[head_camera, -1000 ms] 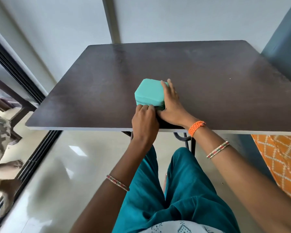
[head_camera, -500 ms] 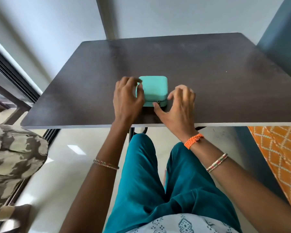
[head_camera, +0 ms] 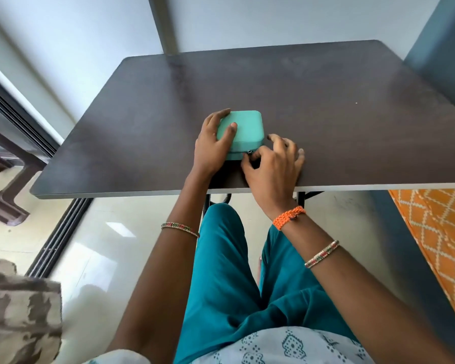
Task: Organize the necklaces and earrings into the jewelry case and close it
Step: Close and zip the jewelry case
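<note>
**user1:** Since the frame half a second back, the left hand (head_camera: 212, 145) has slid up onto the jewelry case (head_camera: 243, 128): thumb lying across the lid, fingers wrapped round the far left corner. Before, it just cupped the left side. The right hand (head_camera: 273, 166) moved in a bit too, with thumb and forefinger now right at the zipper pull (head_camera: 249, 152).

**user2:** Which way is the case sitting?

**user1:** Flat on the dark table (head_camera: 326, 101), lid up and down on the base, close to the near edge and roughly centred. It's a rounded square, so there's no real long axis. The zipper seam side faces the person, and the pull is at the near right corner.

**user2:** Material?

**user1:** Smooth matte mint green, looks like faux leather, with soft corners and a thin seam line around the side. The table is a dark brown laminate with a pale edge strip.

**user2:** And the grips?

**user1:** Left hand clamps the case from its left, so the case sits to the right of that palm. The right hand seems to pinch the pull with its other fingers fanned out over the table, though those fingers are blurred. The case is just left of it.
</note>
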`<state>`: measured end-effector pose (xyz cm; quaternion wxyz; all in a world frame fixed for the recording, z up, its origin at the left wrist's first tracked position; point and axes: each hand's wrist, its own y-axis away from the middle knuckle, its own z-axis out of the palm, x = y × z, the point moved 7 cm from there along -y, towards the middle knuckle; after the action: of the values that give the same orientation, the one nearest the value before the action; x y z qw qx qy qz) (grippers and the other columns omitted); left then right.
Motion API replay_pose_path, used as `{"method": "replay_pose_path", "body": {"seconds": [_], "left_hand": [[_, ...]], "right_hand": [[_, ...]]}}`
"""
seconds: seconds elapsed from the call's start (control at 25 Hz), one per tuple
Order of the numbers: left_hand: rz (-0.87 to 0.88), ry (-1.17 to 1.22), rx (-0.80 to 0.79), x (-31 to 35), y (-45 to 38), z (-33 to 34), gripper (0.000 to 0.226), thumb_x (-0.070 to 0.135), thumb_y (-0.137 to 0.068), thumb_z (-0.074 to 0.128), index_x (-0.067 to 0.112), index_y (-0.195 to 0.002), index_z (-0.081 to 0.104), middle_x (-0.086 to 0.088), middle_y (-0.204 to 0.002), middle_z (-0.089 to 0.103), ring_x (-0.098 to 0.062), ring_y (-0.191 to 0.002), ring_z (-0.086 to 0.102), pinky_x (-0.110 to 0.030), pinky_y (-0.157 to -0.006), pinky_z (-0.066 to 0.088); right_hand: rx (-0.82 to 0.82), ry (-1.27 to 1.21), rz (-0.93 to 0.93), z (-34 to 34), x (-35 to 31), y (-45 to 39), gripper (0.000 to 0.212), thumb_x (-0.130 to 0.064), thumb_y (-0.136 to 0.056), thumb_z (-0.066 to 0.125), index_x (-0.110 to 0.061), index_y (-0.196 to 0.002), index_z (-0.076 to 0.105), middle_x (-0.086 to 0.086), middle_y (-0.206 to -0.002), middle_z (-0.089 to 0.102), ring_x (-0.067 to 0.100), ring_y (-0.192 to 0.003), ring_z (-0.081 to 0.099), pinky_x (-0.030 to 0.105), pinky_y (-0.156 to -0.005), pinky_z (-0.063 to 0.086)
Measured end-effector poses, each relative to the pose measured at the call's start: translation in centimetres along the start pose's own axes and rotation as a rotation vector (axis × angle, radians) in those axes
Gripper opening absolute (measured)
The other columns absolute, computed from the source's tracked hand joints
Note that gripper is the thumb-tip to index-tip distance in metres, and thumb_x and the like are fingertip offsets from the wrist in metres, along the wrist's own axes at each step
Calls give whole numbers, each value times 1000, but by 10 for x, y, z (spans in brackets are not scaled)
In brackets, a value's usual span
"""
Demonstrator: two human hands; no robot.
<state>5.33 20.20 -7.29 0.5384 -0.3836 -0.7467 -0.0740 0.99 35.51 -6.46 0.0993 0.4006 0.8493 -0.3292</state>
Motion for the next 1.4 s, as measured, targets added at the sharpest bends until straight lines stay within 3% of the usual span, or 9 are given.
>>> {"method": "replay_pose_path", "body": {"seconds": [0.2, 0.36, 0.52, 0.76, 1.0, 1.2, 1.28, 1.4], "left_hand": [[5, -9, 3, -1, 0, 0, 47, 41, -87, 48, 22, -129, 54, 2, -132, 51, -7, -112, 49, -35, -103, 42], [3, -13, 19, -1, -1, 0, 48, 43, -86, 47, 22, -129, 54, 3, -133, 50, -7, -113, 49, -33, -101, 42], [19, -27, 29, -1, -2, -2, 49, 42, -87, 46, 21, -130, 54, 2, -133, 50, -5, -112, 48, -31, -101, 42], [11, -10, 23, -4, -3, -1, 49, 43, -85, 48, 21, -129, 55, 3, -132, 51, -8, -114, 49, -33, -103, 42], [-3, 30, 3, -14, -6, -1, 50, 49, -83, 51, 29, -128, 47, 5, -130, 54, -15, -116, 54, -45, -98, 47], [54, 22, 22, -8, -6, -3, 38, 48, -80, 50, 26, -112, 53, 4, -117, 58, -17, -105, 56, -40, -90, 49], [77, 4, 7, -3, -6, -2, 39, 49, -79, 48, 25, -110, 53, 5, -118, 57, -15, -106, 54, -35, -88, 46], [65, -26, 1, -3, -8, -3, 43, 50, -79, 48, 24, -113, 52, 5, -119, 57, -15, -106, 54, -30, -87, 44]], "right_hand": [[29, -34, 0, -2, 1, 0, 20, -34, -78, 68, -16, -80, 59, 9, -123, 57, 30, -120, 48, 59, -103, 32], [95, 93, -46, -8, 0, -3, 16, -34, -76, 67, -18, -76, 65, 4, -120, 59, 28, -120, 47, 60, -104, 25], [75, 85, -83, -11, 2, -7, 11, -28, -75, 66, -18, -73, 68, 1, -109, 61, 27, -111, 49, 58, -102, 30], [-128, -31, 83, -19, 42, -41, 11, -34, -83, 63, -25, -78, 68, 0, -109, 60, 27, -112, 46, 49, -98, 34], [-214, -49, 0, 19, 39, -113, 15, -35, -87, 62, -21, -85, 69, -2, -99, 70, 24, -104, 59, 37, -87, 33], [-580, -94, -312, 46, 10, -148, 9, -11, -90, 59, -10, -93, 67, 9, -100, 69, 22, -89, 60, 28, -74, 39], [-655, -28, -458, 48, -6, -158, 10, -5, -89, 57, -9, -91, 66, 9, -95, 69, 24, -89, 62, 29, -73, 42], [-779, 23, -488, 59, -16, -160, 24, 4, -86, 50, -11, -98, 64, 10, -94, 68, 24, -84, 61, 30, -72, 45]]}}
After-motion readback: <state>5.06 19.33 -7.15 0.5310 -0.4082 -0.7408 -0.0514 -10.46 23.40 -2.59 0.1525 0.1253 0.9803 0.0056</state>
